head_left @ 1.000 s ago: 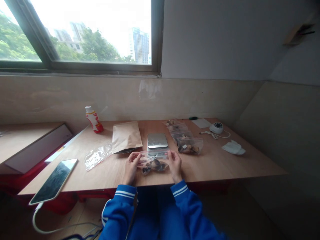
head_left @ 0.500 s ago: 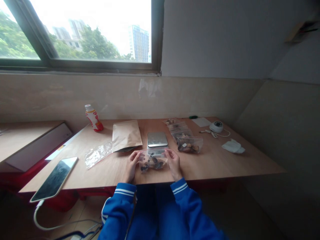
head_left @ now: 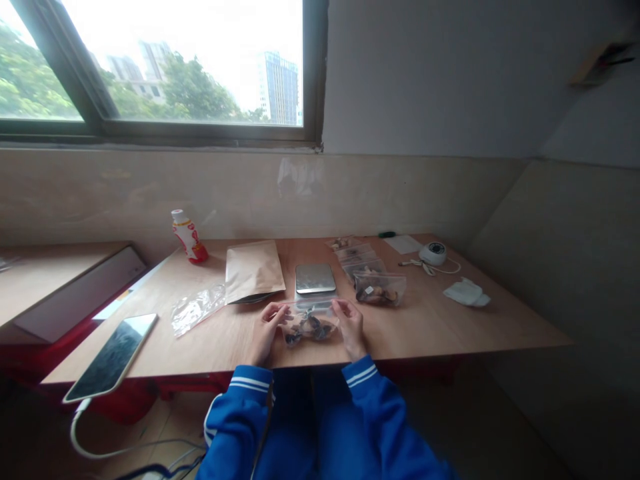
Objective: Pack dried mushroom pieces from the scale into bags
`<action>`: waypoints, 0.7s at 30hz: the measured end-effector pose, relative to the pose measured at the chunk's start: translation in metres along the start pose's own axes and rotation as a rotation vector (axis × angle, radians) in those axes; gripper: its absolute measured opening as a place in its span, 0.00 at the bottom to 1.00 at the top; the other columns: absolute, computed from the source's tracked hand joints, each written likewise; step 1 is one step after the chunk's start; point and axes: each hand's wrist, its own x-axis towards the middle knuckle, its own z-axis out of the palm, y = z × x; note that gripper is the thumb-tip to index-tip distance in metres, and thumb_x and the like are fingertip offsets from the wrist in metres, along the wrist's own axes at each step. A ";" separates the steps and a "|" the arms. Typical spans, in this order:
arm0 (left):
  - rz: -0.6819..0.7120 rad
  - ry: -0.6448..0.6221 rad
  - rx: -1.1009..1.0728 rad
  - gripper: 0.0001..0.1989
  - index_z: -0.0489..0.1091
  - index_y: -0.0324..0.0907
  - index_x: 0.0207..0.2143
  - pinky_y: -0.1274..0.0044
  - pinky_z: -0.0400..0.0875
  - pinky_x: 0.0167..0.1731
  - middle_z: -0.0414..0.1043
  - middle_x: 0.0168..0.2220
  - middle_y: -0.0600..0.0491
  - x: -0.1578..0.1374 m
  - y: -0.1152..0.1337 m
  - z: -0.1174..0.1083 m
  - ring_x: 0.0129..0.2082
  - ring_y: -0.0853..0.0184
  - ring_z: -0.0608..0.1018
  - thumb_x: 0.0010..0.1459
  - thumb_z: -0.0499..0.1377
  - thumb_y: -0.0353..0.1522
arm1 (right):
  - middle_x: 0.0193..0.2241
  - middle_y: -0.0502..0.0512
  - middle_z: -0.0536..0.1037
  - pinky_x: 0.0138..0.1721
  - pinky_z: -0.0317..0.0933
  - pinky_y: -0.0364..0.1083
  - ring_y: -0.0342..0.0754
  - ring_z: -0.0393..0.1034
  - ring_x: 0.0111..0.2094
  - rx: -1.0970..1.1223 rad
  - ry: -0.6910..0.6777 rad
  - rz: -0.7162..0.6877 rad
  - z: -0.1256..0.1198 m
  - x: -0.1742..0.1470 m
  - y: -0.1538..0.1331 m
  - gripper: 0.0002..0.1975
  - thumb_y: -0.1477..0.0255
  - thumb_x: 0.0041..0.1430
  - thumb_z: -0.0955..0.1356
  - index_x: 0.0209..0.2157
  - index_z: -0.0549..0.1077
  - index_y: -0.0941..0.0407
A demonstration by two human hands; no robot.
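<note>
A clear zip bag with dark and tan dried pieces, which look like dried mushrooms, is stretched between my hands near the table's front edge. My left hand pinches its upper left corner. The upper right corner sits between the thumb and fingers of my right hand. Just behind the bag lies a small silver scale. To the right of the scale, several similar filled bags stand in an overlapping row going back toward the wall.
Left of the scale lie a brown kraft pouch and an empty clear bag. A drink bottle and a cabled phone are farther left. On the right are a white round device, a crumpled white wrapper and a paper sheet.
Both hands and the zip bag have shifted very slightly to the right. The grip on the two corners stays the same, and the other things on the table lie as before.
</note>
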 end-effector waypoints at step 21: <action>-0.004 -0.074 -0.051 0.14 0.74 0.40 0.35 0.79 0.67 0.29 0.71 0.27 0.55 0.001 -0.003 0.000 0.28 0.70 0.72 0.51 0.64 0.41 | 0.27 0.53 0.77 0.33 0.65 0.44 0.46 0.71 0.29 -0.106 -0.181 -0.044 0.002 -0.003 0.001 0.14 0.61 0.52 0.71 0.33 0.78 0.57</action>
